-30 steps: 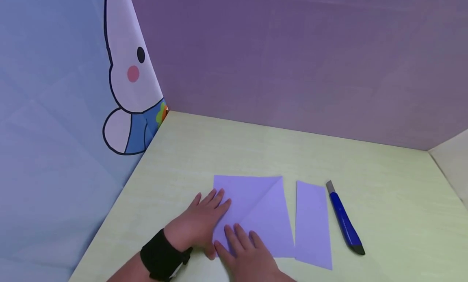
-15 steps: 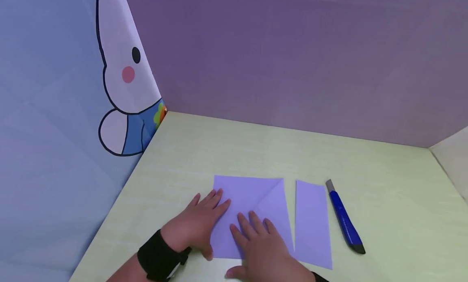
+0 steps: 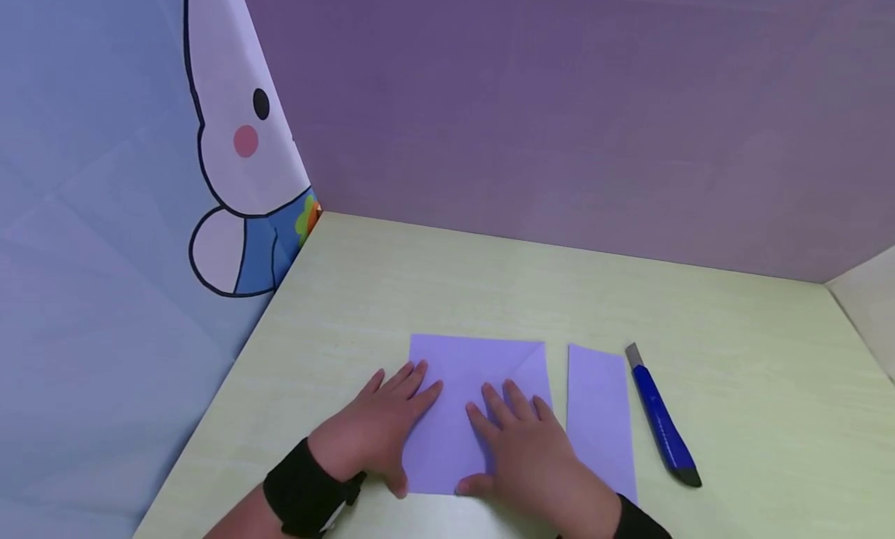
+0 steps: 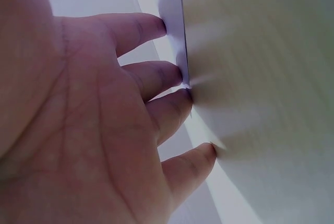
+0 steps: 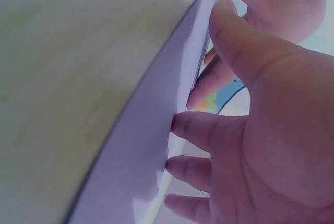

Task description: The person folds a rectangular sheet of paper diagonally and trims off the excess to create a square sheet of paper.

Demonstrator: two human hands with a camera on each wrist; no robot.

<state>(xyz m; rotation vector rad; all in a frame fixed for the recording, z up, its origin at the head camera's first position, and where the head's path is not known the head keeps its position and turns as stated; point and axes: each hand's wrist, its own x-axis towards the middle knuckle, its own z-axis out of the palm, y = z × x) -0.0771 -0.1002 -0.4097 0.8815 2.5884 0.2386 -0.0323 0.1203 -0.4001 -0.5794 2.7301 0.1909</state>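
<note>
A square sheet of purple paper [image 3: 447, 453] lies flat on the table, with a diagonal crease running to its far right corner. My left hand [image 3: 381, 426] rests at the sheet's left edge, fingers spread, some fingertips on the paper. In the left wrist view its fingertips [image 4: 180, 72] touch down along the paper's edge. My right hand [image 3: 527, 446] lies over the right part of the sheet with fingers spread, covering part of the crease. Its fingertips [image 5: 180, 122] press on the paper in the right wrist view, and the thumb sits at the near edge.
To the right lies a narrow purple paper strip [image 3: 600, 407], its near part overlapped by my right forearm. Beyond it is a blue utility knife [image 3: 660, 422] with its blade out, pointing away. A purple backdrop [image 3: 559, 119] and a blue rabbit-print cloth [image 3: 105, 213] border the table [image 3: 489, 275].
My right hand has slid from the near left of the sheet, up and to the right along the crease. The left hand has stayed at the left edge.
</note>
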